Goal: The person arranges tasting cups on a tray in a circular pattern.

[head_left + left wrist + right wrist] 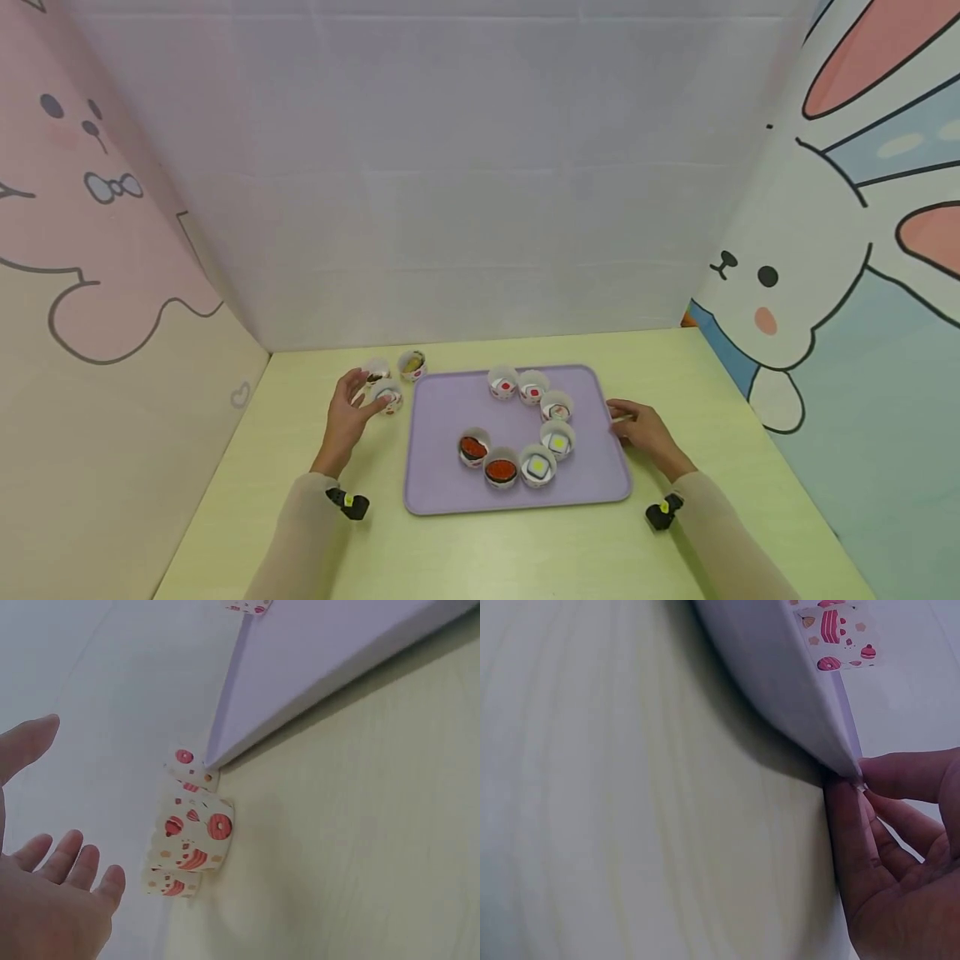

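My left hand (347, 421) hovers with thumb and fingers spread beside three small paper cups, left of the lilac tray (465, 400). Its thumb overlaps the nearest cup (387, 397) in the head view; the left wrist view shows a gap between the fingers and the printed cups (193, 832). Behind stand a cup with dark contents (376, 372) and one with a yellow piece (412, 365). My right hand (647, 432) pinches the tray's right rim (840, 739), thumb above and a finger below.
Several paper cups stand in a curve on the tray: two with red-centred pieces (503, 382), one with a pale orange piece (557, 407), two with yellow-centred white pieces (537, 466), two with orange-red tops (501, 468). A white wall (480, 183) rises behind the pale yellow table (517, 550).
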`<state>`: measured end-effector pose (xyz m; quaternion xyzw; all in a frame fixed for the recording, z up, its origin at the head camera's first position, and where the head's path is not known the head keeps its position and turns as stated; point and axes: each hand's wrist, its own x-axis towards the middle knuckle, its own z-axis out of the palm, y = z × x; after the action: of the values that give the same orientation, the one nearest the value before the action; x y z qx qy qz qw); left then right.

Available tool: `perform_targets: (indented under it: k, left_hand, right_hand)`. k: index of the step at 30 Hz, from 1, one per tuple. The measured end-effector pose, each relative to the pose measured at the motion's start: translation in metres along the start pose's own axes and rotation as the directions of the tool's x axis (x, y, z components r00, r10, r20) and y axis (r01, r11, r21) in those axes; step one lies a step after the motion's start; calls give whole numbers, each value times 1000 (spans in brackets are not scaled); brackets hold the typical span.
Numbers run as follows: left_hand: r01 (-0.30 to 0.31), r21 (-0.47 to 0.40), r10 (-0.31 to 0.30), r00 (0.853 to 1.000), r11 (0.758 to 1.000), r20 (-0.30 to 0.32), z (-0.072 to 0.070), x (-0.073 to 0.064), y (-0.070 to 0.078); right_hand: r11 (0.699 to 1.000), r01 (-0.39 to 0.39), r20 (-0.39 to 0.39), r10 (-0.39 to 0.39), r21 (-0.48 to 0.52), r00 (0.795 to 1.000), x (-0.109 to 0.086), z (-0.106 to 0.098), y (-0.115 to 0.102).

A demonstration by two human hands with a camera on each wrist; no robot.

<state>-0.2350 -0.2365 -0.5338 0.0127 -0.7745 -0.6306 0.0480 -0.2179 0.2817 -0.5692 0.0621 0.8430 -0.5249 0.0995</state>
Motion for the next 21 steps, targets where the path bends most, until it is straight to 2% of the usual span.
perform_targets:
  k: [3,7,11,21]
  left_hand:
    - [48,-6,-48,999,999,-5,0,0,-7]
    - [82,-1,-82,997,997,-10,0,1,-17]
    - [115,36,-115,993,993,-7,2,5,-25]
    - [154,63,-155,988,986,9,16,13,-44]
  right_hand:
    - [1000,-10,-7,10,0,1000,1,0,0]
    - [1000,-6,-8,6,-14,1000,2,0,0]
    - [1000,-9,-7,9,-15,1000,1,-1,-2]
    - [1000,-21,-3,21,-3,1000,0,0,1]
